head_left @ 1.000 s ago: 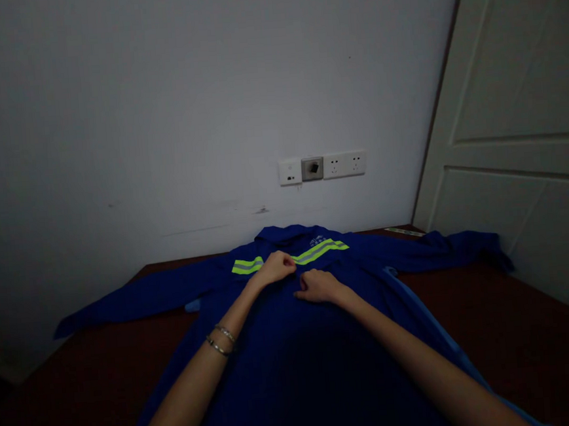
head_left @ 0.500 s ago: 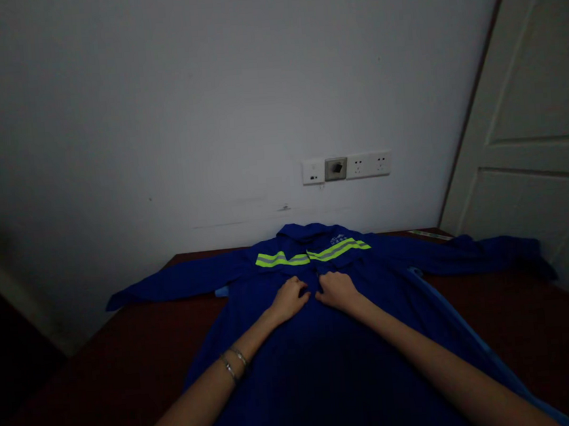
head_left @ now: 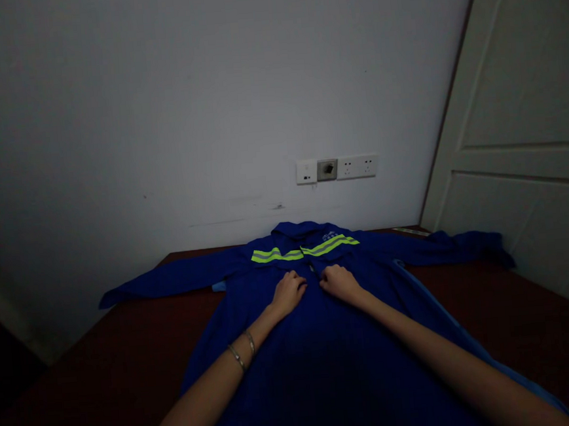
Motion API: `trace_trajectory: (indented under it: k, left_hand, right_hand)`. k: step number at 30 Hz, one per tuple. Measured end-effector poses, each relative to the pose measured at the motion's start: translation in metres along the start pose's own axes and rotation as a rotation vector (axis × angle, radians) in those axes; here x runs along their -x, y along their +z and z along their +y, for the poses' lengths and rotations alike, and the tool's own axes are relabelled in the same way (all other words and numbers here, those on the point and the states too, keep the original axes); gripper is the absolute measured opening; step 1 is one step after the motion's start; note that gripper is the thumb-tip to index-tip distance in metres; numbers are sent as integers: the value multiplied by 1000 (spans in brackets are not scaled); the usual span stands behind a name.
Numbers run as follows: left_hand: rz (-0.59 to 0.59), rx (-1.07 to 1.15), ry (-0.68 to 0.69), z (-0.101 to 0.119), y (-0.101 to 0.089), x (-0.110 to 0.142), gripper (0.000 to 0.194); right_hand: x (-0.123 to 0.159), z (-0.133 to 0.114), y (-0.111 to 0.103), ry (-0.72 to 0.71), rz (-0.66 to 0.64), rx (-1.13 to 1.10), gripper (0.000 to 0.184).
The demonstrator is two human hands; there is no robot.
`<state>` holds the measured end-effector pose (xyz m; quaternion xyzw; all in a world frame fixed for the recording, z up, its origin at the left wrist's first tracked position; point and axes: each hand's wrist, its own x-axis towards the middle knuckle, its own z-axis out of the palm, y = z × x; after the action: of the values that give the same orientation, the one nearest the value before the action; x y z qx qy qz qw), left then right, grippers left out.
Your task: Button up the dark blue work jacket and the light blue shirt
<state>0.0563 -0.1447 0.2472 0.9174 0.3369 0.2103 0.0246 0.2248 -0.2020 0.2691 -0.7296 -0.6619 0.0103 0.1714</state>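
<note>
A blue work jacket (head_left: 295,343) lies spread, front up, with its sleeves stretched out to both sides. Yellow-green and grey reflective strips (head_left: 327,246) cross its chest, and a small pale logo sits above the right-hand strip. Just below the strips, my left hand (head_left: 289,293) is closed on the cloth beside the front opening, fingers curled under. My right hand (head_left: 340,283) pinches the cloth on the other side of that opening, a small gap away. Both fingertips are partly hidden. Two bracelets (head_left: 243,351) circle my left forearm.
The jacket rests on a dark red-brown table (head_left: 152,354) pushed against a pale wall (head_left: 198,115). Sockets and switch plates (head_left: 354,166) are set in the wall above the collar. At the right stands a white panelled door (head_left: 525,207). Light blue fabric (head_left: 461,330) shows along the jacket's right side.
My two hands have moved slightly apart at the front opening, still on the cloth. The view has shifted a little to the right.
</note>
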Motion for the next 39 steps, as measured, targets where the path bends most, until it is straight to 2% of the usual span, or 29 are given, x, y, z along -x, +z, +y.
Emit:
trace_trajectory:
  k: [3, 6, 10, 13, 16, 20, 23, 27, 30, 33, 39]
  left_hand:
    - [-9, -8, 28, -1, -1, 1, 25]
    - [-22, -53, 105, -1, -3, 0, 24]
    - [-58, -200, 297, 2, -10, -3, 21]
    - [-76, -299, 337, 7, -13, -5, 18]
    - [-52, -308, 303, 10, -13, -6, 17]
    - [21, -105, 223, 13, -11, -9, 15]
    - [45, 75, 214, 16, -10, -13, 16]
    - [32, 196, 183, 16, -8, -16, 18]
    - [32, 283, 149, 14, -4, -15, 19]
    - [88, 368, 109, 12, 1, -12, 19]
    - [172, 540, -37, 11, 7, -12, 18]
  right_hand:
    - [-1, 22, 5, 0, 23, -321, 22]
    - [-1, 40, 16, 84, 77, -606, 26]
    - [2, 49, 31, 163, 185, -791, 30]
    - [3, 45, 33, 134, 260, -837, 31]
    - [4, 39, 30, 106, 327, -828, 29]
    - [0, 32, 25, 82, 362, -838, 25]
    - [-8, 24, 23, 73, 317, -913, 25]
    - [-18, 19, 24, 79, 239, -984, 23]
    - [-16, 22, 31, 116, 188, -1011, 23]
    - [-11, 26, 38, 127, 129, -1052, 24]
    - [-2, 23, 36, 43, 176, -1060, 25]
